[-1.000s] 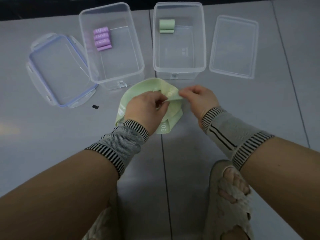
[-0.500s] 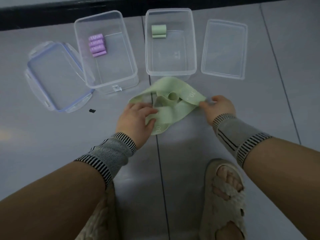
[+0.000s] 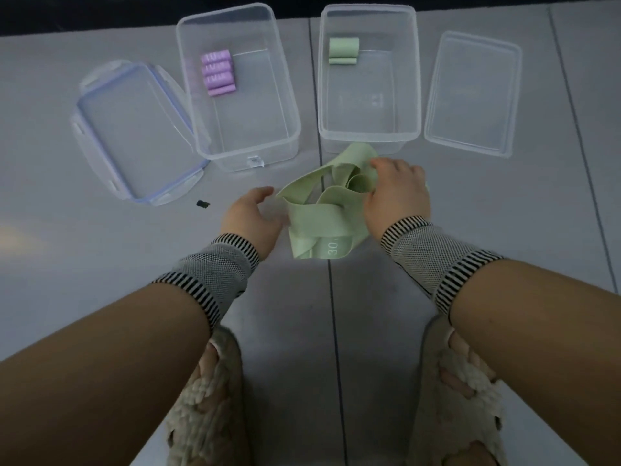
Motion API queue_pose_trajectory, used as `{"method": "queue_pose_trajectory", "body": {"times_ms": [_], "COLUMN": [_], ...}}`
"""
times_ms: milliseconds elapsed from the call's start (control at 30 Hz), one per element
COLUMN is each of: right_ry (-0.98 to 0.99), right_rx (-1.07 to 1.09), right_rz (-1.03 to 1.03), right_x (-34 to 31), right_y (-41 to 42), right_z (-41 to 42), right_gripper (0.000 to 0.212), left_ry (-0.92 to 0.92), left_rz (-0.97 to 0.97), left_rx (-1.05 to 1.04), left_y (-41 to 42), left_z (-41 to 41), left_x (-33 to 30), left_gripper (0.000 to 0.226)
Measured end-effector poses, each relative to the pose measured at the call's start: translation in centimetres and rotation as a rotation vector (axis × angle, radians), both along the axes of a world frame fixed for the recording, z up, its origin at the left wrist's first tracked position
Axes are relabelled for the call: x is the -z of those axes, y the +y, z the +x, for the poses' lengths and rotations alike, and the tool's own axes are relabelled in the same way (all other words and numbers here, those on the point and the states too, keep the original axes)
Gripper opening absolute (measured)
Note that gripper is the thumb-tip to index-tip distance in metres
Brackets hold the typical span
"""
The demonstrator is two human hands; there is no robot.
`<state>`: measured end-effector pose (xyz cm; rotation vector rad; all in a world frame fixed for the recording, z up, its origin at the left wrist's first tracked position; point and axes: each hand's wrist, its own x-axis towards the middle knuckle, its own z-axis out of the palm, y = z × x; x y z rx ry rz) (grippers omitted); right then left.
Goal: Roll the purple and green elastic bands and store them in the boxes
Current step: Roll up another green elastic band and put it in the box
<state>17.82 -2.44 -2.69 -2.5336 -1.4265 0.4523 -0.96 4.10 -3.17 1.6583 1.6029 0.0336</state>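
The right hand (image 3: 398, 196) covers the right side of the tangled green band (image 3: 316, 213), so how its fingers sit on the fabric cannot be told. The left hand's (image 3: 250, 218) fingertips are hidden under its palm. The print on the purple rolls (image 3: 217, 73) is too blurred to read. Both forearms and both slippers (image 3: 460, 398) are cut off by the bottom edge.

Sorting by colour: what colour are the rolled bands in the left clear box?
Purple rolled elastic bands, clearest in the head view.
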Motion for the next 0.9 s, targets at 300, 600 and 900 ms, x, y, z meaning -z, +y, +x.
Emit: {"method": "queue_pose_trajectory", "body": {"times_ms": [300, 600, 900], "right_ry": [0.033, 0.09, 0.123], "right_rx": [0.077, 0.375, 0.383], "right_rz": [-0.178, 0.226, 0.223], "right_x": [1.6, -1.9, -0.9], "right_y": [-1.9, -2.4, -3.8], "right_z": [2.7, 6.9, 6.0], "right_gripper": [0.035, 0.031, 0.021], "left_ry": [-0.011, -0.072, 0.022], "left_rz": [0.113, 0.466, 0.452], "left_rx": [-0.026, -0.247, -0.081], "left_y": [-0.4, 2.3, 0.5], "left_z": [2.5, 0.8, 0.1], "left_x": [0.2, -4.3, -3.2], "left_gripper": [0.004, 0.007, 0.016]}}
